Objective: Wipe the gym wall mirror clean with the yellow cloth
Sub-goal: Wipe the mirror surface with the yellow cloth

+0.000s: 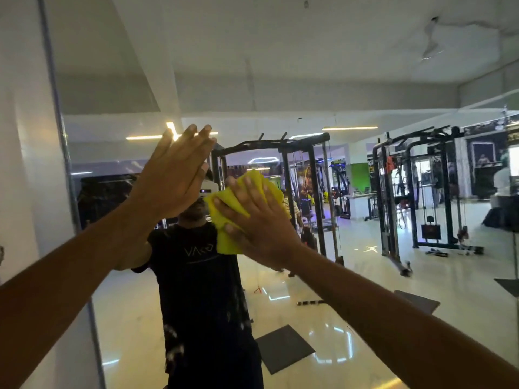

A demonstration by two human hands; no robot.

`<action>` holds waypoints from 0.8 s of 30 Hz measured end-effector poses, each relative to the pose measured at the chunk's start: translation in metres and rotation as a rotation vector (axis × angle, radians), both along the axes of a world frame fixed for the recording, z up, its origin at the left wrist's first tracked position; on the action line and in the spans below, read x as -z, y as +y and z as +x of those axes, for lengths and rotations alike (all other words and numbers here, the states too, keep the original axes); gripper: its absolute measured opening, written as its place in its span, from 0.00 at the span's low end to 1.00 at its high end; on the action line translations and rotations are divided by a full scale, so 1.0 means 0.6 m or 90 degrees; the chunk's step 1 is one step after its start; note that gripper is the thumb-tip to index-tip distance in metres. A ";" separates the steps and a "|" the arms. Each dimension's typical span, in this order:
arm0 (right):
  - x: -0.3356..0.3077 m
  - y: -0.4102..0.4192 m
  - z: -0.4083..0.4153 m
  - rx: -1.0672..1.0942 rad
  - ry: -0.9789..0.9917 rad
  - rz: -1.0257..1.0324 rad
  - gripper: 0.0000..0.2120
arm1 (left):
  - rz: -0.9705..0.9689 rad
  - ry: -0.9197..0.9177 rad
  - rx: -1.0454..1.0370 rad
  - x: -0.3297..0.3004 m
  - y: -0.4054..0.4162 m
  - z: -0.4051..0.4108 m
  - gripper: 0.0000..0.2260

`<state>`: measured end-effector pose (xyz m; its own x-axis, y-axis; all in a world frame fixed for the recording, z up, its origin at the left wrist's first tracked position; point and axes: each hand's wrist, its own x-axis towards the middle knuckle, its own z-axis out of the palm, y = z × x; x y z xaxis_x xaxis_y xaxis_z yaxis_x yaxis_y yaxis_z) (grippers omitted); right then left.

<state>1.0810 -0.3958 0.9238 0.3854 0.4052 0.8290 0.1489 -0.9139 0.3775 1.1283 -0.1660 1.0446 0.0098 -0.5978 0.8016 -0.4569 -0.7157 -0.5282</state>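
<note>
Head view: the wall mirror (pixel 365 248) fills nearly the whole frame, its left edge meeting a white wall (pixel 25 164), and the glass reflects the gym floor and black cable racks.

The left hand (pixel 171 178) is flat and released, fingers straight, and it seems to rest bare on the glass, though contact is hard to confirm from this angle. If it does touch, the likely trouble is fresh palm smears on an area that then needs another pass.

The right hand (pixel 252 223) presses the yellow cloth (pixel 227 217) against the mirror at about head height, its grip spread over the bunched fabric rather than clenched around it. With only splayed fingers pinning it, the cloth could slide out or fold under during a stroke, and then bare fingertips would drag across the glass.

The cloth is crumpled small, so each sweep covers a narrow band and streaks between passes are a risk.
</note>
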 end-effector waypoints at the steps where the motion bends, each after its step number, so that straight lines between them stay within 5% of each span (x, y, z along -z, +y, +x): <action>1: -0.004 -0.029 0.000 0.002 -0.007 0.009 0.30 | 0.009 -0.003 -0.009 0.003 -0.001 -0.002 0.26; 6: -0.069 -0.090 0.002 0.055 -0.112 0.412 0.35 | 0.048 0.005 -0.002 0.026 -0.020 -0.007 0.27; 12: 0.062 -0.053 -0.009 0.014 0.001 0.025 0.32 | 0.060 -0.004 -0.004 0.046 -0.050 -0.017 0.28; 18: -0.058 -0.138 0.010 0.081 -0.160 0.389 0.32 | 0.058 0.013 -0.001 0.046 -0.072 -0.019 0.27; 24: 0.064 -0.108 -0.011 0.009 -0.018 0.023 0.34 | 0.051 0.014 0.001 0.040 -0.108 -0.018 0.28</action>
